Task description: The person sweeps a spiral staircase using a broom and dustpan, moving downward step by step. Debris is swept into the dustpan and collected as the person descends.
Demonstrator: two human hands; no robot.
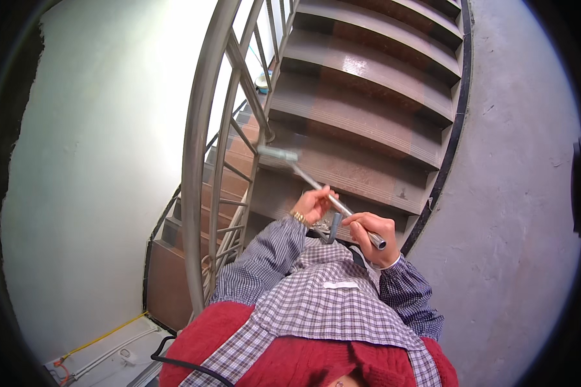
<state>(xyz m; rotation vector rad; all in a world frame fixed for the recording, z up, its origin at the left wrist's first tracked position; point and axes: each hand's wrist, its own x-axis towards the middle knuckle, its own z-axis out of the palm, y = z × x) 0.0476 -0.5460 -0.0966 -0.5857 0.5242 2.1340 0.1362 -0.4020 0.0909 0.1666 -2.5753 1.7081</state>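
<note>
A tubular metal pole (311, 180) slants across the stairs in front of me. At its far end is a pale, motion-blurred crosswise head (278, 154), close to the railing; its exact kind is unclear. My right hand (375, 237) grips the pole near its open near end. Further along, my left hand (315, 205) curls loosely around the pole's middle, a gold-coloured bracelet or watch band at its wrist. Between my hands, a grey curved handle (335, 225) rises near my apron (334, 302); what it belongs to is mostly hidden.
Stone stairs (358, 104) rise ahead. A stainless-steel railing (197, 159) borders them on the left, with a lower flight (201, 208) beyond. To the right stands a grey wall (503, 203). A small basin or bucket (262, 83) shows past the balusters. A black cable (189, 365) crosses my side.
</note>
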